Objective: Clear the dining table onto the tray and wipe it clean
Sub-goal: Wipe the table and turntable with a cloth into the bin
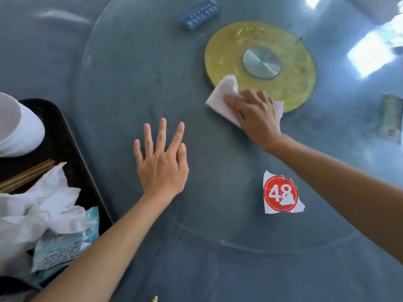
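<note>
We press the white wipe (224, 101) flat under our right hand (255, 116), fingers spread on it, at the gold hub's (290, 83) seven o'clock edge. It looks soft and light, so palm pressure should suit. Our left hand (162, 162) rests open-fingered on the glass turntable (130, 73).

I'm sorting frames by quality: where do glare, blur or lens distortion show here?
Head view: bright window glare on the glass turntable at upper right; the blue sign and the packet at the right edge are smeared; wide-angle bending curves the table's rim; both hands and the 48 sticker are sharp.
</note>
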